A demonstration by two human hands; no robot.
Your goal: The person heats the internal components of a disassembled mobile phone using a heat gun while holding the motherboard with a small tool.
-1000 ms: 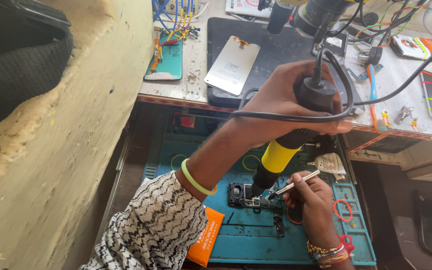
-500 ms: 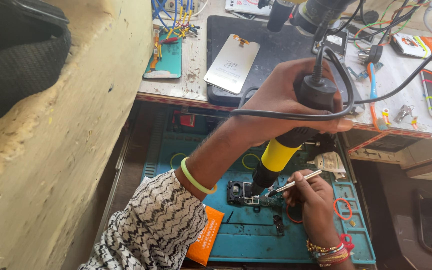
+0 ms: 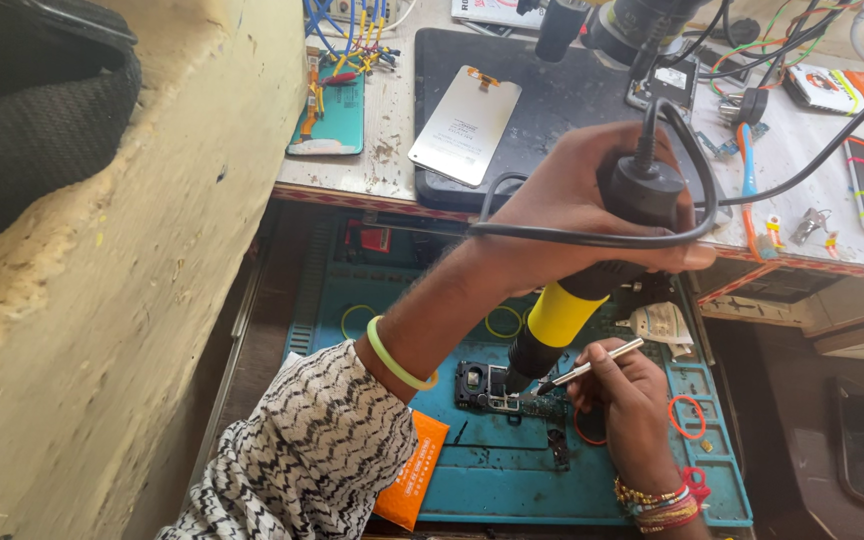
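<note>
My left hand (image 3: pixel 562 200) grips a black and yellow corded heat tool (image 3: pixel 562 315), its tip pointing down at a small dark circuit board (image 3: pixel 482 385). The tool's black cable loops across my wrist. My right hand (image 3: pixel 632 410) holds thin metal tweezers (image 3: pixel 592 365), and their tip meets the tool's nozzle just above the board. The board lies on a teal work mat (image 3: pixel 512 480) inside an open drawer. A green bangle sits on my left wrist, and beaded bracelets are on my right wrist.
A white phone panel (image 3: pixel 464 125) lies on a black mat (image 3: pixel 562 100) on the bench above the drawer. An orange packet (image 3: pixel 417 480) and a red rubber band (image 3: pixel 687 415) lie on the teal mat. A rough yellowish wall (image 3: pixel 152 300) stands close on the left.
</note>
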